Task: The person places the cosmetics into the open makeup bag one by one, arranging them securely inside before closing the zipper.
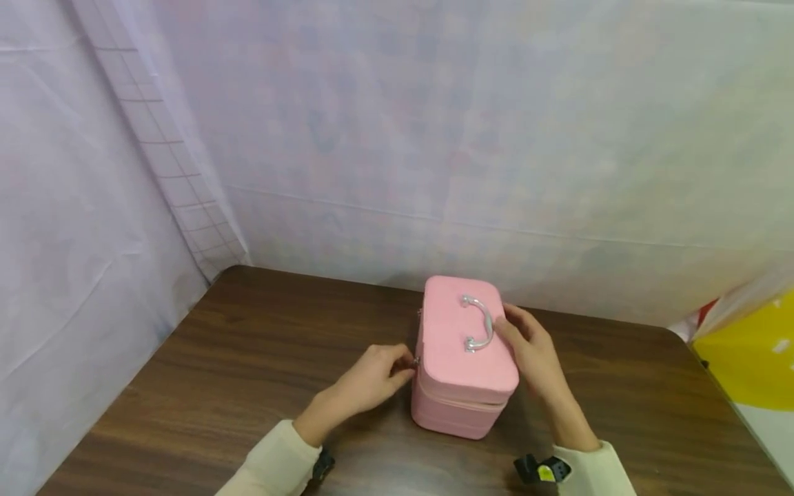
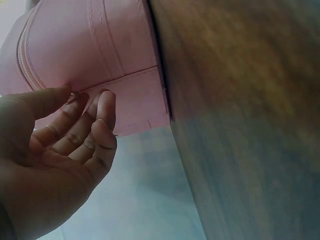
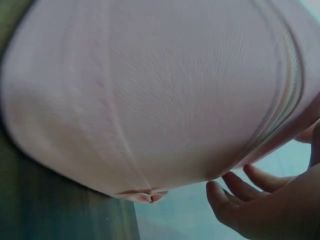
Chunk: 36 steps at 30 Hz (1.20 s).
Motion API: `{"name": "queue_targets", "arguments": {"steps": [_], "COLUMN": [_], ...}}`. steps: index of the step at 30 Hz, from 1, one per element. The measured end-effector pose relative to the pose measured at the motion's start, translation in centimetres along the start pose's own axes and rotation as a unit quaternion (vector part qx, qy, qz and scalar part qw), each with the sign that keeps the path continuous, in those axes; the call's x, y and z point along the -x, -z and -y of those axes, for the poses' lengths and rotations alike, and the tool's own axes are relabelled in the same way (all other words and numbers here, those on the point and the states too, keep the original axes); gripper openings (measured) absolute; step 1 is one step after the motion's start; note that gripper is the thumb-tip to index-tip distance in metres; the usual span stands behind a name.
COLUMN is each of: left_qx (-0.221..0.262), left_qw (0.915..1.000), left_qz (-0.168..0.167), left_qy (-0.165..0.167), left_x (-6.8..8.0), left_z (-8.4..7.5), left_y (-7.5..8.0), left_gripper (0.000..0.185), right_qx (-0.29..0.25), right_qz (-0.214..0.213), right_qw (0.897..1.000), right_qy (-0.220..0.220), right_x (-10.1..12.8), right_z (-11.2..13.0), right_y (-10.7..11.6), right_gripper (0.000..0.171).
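Note:
A pink vanity case (image 1: 462, 406) with a silver handle (image 1: 486, 324) on its lid stands on the table. At its left side, my left hand (image 1: 372, 379) pinches a small metal zipper pull (image 1: 417, 361) between thumb and forefinger; in the left wrist view the other fingers are loosely bent. My right hand (image 1: 535, 351) rests against the right side of the case, its thumb over the lid's edge close to the handle. Its fingertips (image 3: 215, 192) touch the case's side in the right wrist view. A zipper (image 3: 290, 85) runs round below the lid.
The brown wooden table (image 1: 267, 358) carries the case near its back edge. A white sheet (image 1: 384, 138) hangs behind and on the left. Something yellow (image 1: 750, 358) stands beyond the table's right edge.

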State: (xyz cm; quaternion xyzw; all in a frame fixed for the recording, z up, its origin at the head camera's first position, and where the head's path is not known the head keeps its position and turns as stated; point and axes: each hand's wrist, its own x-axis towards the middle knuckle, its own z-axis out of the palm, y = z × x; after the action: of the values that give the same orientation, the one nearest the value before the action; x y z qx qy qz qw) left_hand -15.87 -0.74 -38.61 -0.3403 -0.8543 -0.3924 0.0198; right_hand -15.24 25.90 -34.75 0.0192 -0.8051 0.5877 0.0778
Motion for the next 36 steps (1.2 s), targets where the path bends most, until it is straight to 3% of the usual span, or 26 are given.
{"name": "queue_targets", "arguments": {"steps": [4,6,8,11,14,16,18,21,28,36], "left_qx": [0.006,0.008,0.01,0.01,0.007,0.012,0.022,0.043,0.051,0.074], "left_qw": [0.9999,0.9998,0.9995,0.9986,0.9974,0.997,0.9972,0.9969,0.994,0.9908], "left_qz": [-0.004,-0.008,-0.01,-0.01,-0.009,-0.006,0.003,0.026,0.046,0.059], "left_qy": [-0.009,-0.018,-0.029,-0.051,-0.071,-0.076,-0.071,-0.061,-0.085,-0.097], "left_x": [0.1,0.2,0.3,0.6,0.8,0.9,0.9,1.0,1.3,1.4], "left_z": [0.3,0.4,0.4,0.4,0.4,0.5,0.5,0.6,0.8,0.7], "left_y": [-0.1,0.0,0.0,0.2,0.5,0.8,1.1,1.3,1.8,1.9], "left_gripper": [0.004,0.004,0.005,0.003,0.006,0.007,0.008,0.009,0.011,0.011], "right_qx": [-0.023,-0.006,0.026,0.076,0.135,0.157,0.177,0.18,0.11,0.088], "right_qz": [-0.002,-0.016,-0.028,-0.016,0.034,0.072,0.096,0.112,0.103,0.075], "right_qw": [0.999,0.994,0.982,0.949,0.901,0.873,0.853,0.848,0.858,0.84], "right_qy": [0.042,0.105,0.184,0.304,0.411,0.455,0.481,0.486,0.492,0.53], "right_x": [-1.0,-1.0,-0.4,0.7,1.4,1.5,1.5,1.6,2.2,1.9], "right_z": [0.0,0.1,0.2,0.1,-0.3,-0.5,-0.6,-0.3,1.2,0.9], "right_y": [-0.3,-0.5,-0.6,-0.7,-0.8,-0.9,-1.0,-1.0,-1.6,-2.2], "right_gripper": [0.054,0.049,0.042,0.037,0.034,0.037,0.043,0.052,0.052,0.04]}}
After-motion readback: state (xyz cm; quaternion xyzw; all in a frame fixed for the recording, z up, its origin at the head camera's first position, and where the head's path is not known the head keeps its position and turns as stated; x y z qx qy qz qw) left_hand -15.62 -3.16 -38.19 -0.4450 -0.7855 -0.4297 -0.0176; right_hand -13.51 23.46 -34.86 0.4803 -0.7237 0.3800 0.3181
